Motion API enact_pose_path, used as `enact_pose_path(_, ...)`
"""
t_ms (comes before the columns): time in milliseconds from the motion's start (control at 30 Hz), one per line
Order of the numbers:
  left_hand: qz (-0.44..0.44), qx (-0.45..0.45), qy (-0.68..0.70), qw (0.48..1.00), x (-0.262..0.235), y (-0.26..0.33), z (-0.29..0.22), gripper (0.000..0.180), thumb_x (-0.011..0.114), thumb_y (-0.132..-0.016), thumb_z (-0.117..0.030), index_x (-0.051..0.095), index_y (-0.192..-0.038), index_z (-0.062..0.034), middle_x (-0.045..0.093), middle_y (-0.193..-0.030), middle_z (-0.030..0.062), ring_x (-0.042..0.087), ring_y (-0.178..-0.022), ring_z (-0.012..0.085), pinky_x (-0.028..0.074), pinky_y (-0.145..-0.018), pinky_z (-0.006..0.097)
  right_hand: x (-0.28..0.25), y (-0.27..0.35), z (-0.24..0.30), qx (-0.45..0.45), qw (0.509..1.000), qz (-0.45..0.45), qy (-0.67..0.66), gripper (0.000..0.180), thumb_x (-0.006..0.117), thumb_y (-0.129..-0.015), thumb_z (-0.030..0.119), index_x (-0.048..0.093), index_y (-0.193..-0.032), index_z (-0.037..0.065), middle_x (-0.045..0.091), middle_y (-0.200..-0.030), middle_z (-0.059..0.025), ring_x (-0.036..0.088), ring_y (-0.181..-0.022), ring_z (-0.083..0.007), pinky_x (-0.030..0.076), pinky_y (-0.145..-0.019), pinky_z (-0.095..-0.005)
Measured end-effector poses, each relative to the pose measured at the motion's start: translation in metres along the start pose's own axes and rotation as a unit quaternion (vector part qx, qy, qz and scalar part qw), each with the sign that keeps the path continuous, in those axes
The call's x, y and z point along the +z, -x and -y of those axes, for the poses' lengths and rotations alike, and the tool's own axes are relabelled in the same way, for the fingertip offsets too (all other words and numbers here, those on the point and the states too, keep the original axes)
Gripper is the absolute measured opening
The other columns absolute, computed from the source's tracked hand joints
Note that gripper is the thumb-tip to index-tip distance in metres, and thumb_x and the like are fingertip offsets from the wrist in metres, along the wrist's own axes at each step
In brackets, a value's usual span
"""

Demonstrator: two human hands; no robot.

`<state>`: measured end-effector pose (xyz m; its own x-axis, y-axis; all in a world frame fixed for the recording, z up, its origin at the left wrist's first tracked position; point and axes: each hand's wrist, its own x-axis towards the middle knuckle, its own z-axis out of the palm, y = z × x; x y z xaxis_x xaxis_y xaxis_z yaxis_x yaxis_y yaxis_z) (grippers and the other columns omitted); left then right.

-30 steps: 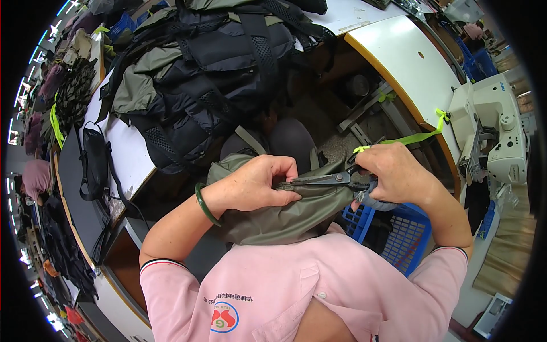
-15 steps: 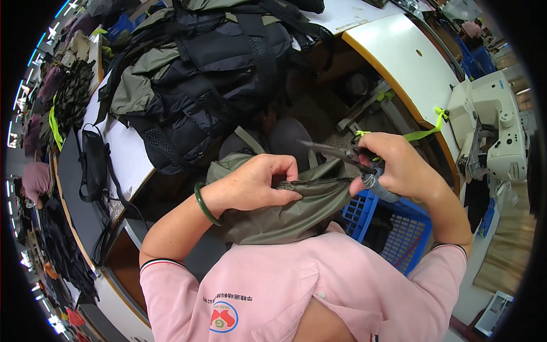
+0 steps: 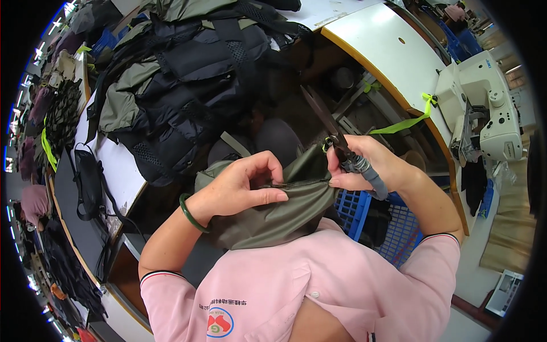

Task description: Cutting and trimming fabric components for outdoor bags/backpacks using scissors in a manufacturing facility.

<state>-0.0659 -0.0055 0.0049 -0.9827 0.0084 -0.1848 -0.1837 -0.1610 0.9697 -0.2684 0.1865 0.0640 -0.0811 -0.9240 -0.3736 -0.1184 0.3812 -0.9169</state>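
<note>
An olive-green piece of fabric (image 3: pixel 285 214) lies across my lap, with a dark seam stretched between my two hands. My left hand (image 3: pixel 245 182), a green bangle (image 3: pixel 192 214) on its wrist, is closed on the left part of that seam, thumb on top. My right hand (image 3: pixel 370 162) carries a pair of scissors (image 3: pixel 330 121) with grey-wrapped handles, the blades pointing up and away from the cloth. The thumb and a finger of the same hand also pinch the right end of the seam.
Black and olive backpacks (image 3: pixel 199 74) are heaped on the white table ahead. A blue plastic basket (image 3: pixel 356 214) stands below my right arm. To the right is a white sewing machine (image 3: pixel 484 105), with a yellow-green strap (image 3: pixel 404 122) tied nearby. A black pouch (image 3: pixel 88 182) lies at left.
My right hand has come left to the cloth and now pinches the seam's end. The scissor blades have swung from pointing left to pointing up. The view has shifted slightly.
</note>
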Motion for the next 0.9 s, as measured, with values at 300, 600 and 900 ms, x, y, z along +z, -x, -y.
enact_pose_path(300,-0.136,0.378,-0.434,0.806,0.008,0.001,0.020,0.022,0.072,-0.068,0.000,0.064,-0.086,-0.0097,0.061,-0.092,0.0053,0.056,-0.067,0.0205,0.044,-0.059,0.029,0.004,0.007,-0.021,-0.047,0.999,-0.022,-0.011,0.022,0.071,-0.079,0.001,0.055,-0.094,0.001,0.059,-0.084,-0.0025,0.057,-0.077,-0.0086,0.050,-0.073,-0.0247)
enact_pose_path(600,-0.094,0.247,-0.275,0.924,0.012,0.003,0.017,0.020,0.065,-0.076,0.004,0.060,-0.093,-0.0064,0.058,-0.094,0.0050,0.057,-0.076,0.0167,0.045,-0.067,0.026,0.000,0.016,-0.016,-0.138,0.965,-0.091,0.206,0.025,0.075,-0.077,0.007,0.056,-0.091,0.000,0.060,-0.083,-0.0098,0.062,-0.075,-0.0223,0.051,-0.070,-0.0316)
enact_pose_path(900,0.011,-0.116,0.237,0.965,-0.007,-0.001,0.016,0.035,0.059,-0.083,0.007,0.065,-0.117,0.0017,0.066,-0.103,0.0029,0.061,-0.092,0.0087,0.048,-0.087,0.022,-0.034,0.034,0.005,-0.265,0.676,-0.263,0.635,0.023,0.075,-0.067,0.010,0.055,-0.077,0.006,0.054,-0.075,-0.0090,0.056,-0.070,-0.0266,0.047,-0.062,-0.0365)
